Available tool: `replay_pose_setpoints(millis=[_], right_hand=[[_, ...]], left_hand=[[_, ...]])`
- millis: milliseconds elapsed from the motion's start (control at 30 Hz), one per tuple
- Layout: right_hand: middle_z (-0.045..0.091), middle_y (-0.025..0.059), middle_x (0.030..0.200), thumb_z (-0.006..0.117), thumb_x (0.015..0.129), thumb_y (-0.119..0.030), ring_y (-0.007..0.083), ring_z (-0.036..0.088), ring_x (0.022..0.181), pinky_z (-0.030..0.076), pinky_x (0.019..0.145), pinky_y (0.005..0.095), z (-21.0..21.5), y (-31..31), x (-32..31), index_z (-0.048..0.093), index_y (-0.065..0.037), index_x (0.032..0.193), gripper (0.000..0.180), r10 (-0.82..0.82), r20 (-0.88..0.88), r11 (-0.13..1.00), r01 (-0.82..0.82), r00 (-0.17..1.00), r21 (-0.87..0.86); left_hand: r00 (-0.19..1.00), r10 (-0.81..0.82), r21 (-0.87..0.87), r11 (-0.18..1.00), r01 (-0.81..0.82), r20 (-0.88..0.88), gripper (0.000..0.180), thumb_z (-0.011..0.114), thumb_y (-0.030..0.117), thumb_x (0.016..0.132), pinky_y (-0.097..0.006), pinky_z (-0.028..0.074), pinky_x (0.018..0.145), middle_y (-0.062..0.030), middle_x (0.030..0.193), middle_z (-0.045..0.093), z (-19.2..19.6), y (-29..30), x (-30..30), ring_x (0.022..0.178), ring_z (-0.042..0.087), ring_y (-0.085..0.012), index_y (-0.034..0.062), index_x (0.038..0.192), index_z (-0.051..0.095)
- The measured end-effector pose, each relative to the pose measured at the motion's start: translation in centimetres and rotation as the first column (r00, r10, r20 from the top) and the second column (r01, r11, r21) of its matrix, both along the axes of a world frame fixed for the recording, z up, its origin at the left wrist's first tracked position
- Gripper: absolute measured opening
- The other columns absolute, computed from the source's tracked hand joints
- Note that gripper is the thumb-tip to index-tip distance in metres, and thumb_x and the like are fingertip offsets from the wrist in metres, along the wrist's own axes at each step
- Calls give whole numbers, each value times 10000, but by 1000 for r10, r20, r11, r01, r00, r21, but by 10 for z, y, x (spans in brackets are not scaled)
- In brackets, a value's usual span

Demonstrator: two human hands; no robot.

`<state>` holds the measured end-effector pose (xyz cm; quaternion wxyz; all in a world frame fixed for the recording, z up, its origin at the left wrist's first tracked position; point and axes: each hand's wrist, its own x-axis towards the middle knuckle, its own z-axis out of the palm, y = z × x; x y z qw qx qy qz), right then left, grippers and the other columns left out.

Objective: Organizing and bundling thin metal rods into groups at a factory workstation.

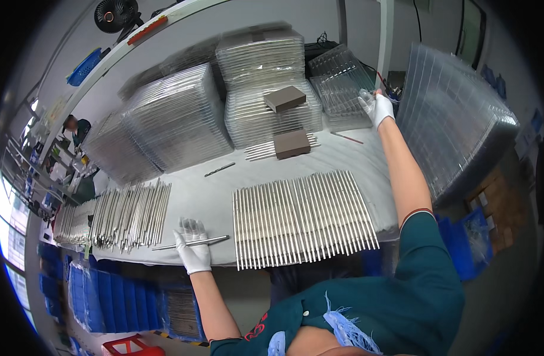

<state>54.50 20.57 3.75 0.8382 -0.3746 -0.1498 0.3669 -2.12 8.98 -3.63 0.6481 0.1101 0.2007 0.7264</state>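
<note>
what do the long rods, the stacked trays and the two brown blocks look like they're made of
Rods: likely metal, silvery and evenly thin, with a dull sheen; the left hand holds one.
Stacked trays: clear thin plastic, see-through with ribbed moulding; the right hand reaches one stack.
Brown blocks: matte, sharp-edged, perhaps foam or an abrasive sponge; the look leaves it open.

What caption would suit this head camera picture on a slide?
Gloved left hand holds a thin metal rod at the table edge while the right hand reaches to clear plastic trays beyond a row of rods.
</note>
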Motion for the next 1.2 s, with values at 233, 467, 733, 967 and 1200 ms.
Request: replay_pose_setpoints(millis=[233,467,733,967,1200], right_hand=[[575,172,905,381,958,-251,303,617,868,543,720,499,-20,32,36,441,-82,902,188,-26,-256,982,-23,966,-187],[549,173,947,367,961,-275,313,616,808,538,720,506,-22,16,35,422,-83,893,211,9,-331,998,-30,944,-59],[512,201,1094,390,954,-262,336,558,975,465,860,524,9,-31,1,352,-32,1218,353,-3,-415,993,-47,910,-112],[584,127,1050,461,930,-289,184,598,822,525,716,294,42,-106,-79,412,-33,1226,394,287,169,952,-300,943,56],[636,121,974,564,843,-420,286,611,877,478,780,354,66,-180,-245,617,-88,1062,401,355,809,508,-630,-468,-588]], left_hand=[[999,-4,-8,1000,4,-51,366,472,327,923,-388,443,949,-36,1007,591,2,1,4,970,557,-168,47,1155,511],[999,22,5,1000,-22,-33,360,482,315,919,-392,442,952,-51,1004,588,4,1,5,971,555,-183,37,1145,512],[998,26,11,1000,-26,-58,383,462,333,926,-391,439,955,-60,1023,578,1,2,4,972,550,-183,26,1150,505],[991,-72,170,984,52,111,406,447,340,928,-396,428,961,-86,983,610,23,-3,20,984,571,-201,17,1170,492],[882,-212,320,875,363,-422,584,341,523,913,-486,322,1006,-115,849,666,116,-69,134,983,584,-330,11,1131,516]])
